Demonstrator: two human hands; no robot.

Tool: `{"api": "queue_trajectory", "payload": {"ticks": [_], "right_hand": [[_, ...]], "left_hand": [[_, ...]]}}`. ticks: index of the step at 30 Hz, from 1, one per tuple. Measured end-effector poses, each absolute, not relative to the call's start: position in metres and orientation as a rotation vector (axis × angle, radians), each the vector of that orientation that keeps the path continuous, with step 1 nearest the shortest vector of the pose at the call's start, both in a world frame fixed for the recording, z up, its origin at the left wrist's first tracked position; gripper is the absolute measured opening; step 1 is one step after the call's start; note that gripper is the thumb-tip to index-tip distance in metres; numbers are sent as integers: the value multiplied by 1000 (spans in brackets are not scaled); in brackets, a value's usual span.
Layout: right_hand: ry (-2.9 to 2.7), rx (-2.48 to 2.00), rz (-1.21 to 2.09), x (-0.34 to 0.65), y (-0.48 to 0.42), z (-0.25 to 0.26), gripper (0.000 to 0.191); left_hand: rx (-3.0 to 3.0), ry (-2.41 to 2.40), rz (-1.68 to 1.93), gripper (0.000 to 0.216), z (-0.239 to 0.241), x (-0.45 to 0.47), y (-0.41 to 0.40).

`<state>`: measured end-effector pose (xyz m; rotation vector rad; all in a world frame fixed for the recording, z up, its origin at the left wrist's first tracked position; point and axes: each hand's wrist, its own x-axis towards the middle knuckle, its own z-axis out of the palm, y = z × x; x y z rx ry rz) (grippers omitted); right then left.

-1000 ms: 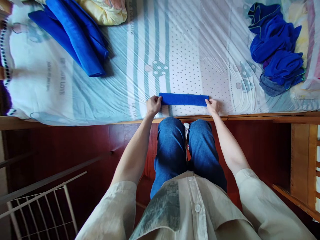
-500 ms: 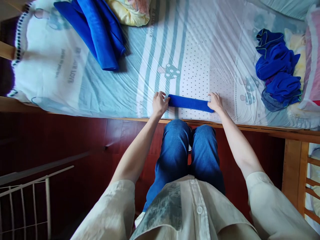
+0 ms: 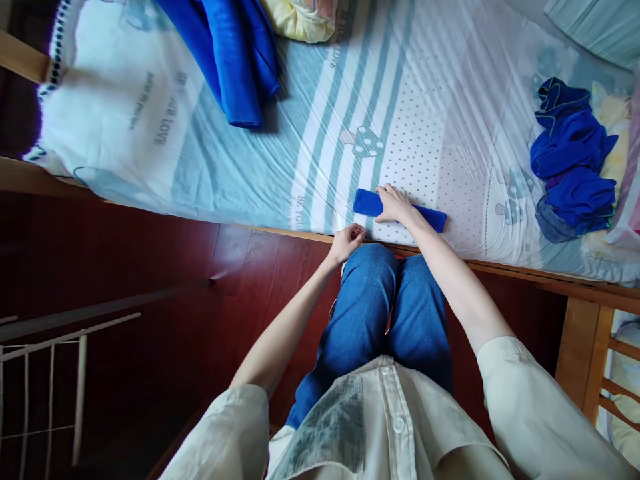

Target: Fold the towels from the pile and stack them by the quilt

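The right grip [image 3: 395, 204] spans a folded blue cloth [image 3: 366, 202] on the bed [image 3: 240, 160].

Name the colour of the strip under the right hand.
The strip is plain blue; the head view shows it best.

Open bedsheet [image 3: 425, 113] beyond folded cloth [image 3: 367, 202]

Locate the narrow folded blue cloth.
In the head view, the narrow blue cloth lies right of centre on the bed near its edge, the right hand across it and the left hand below its left end.
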<state>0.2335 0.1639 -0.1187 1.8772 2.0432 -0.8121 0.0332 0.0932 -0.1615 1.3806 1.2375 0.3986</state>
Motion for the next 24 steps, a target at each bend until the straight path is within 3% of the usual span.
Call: {"api": "queue_trajectory", "payload": {"ticks": [13, 20, 24], "right_hand": [[2054, 1827, -697, 223, 172, -121, 58], [1976, 1901, -802, 222, 178, -102, 60], [1956, 1980, -791, 210, 188, -88, 60]], "left_hand": [[1415, 1093, 397, 23, -178, 39, 106], [1407, 1060, 421, 25, -180, 30, 110], [1248, 1078, 530, 37, -183, 27, 112]]}}
